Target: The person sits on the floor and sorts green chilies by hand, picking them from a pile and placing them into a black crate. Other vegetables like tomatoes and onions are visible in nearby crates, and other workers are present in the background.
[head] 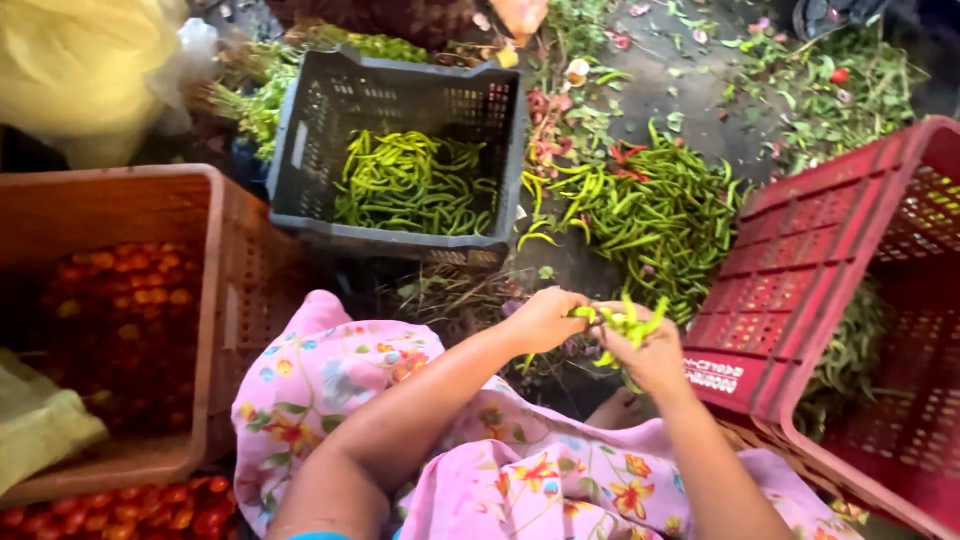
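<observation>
Littered ground [690, 70], green chillies [625, 322] between fingers [572, 303]

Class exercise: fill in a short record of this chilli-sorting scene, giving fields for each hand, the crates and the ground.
Left hand: pinching a green chilli from the bunch
Right hand: shut on a bunch of green chillies
Grey crate: partly filled with green chillies
Red crate: tilted, some chillies inside
Orange crate: red and orange fruit
Ground: loose chilli pile, leaf scraps
</observation>
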